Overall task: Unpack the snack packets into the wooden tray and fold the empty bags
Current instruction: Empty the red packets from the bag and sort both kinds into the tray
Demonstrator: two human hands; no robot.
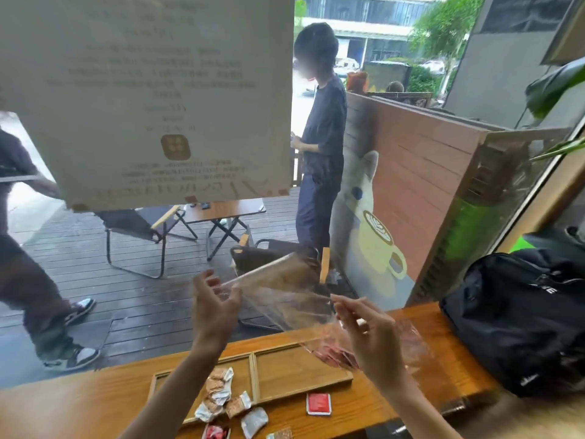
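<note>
Snack packets (218,394) lie in the wooden tray's (304,372) left compartment; backpack (519,318) sits right.

Daylit window (474,217) fronts a wet wooden deck (126,296) with folding chairs (139,229), table (221,210) and slatted fence (421,160)

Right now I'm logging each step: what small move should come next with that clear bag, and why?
Probably bring the two held edges together for a first fold: the clear bag looks empty, stretched between the left hand and right hand above the wooden tray.
</note>
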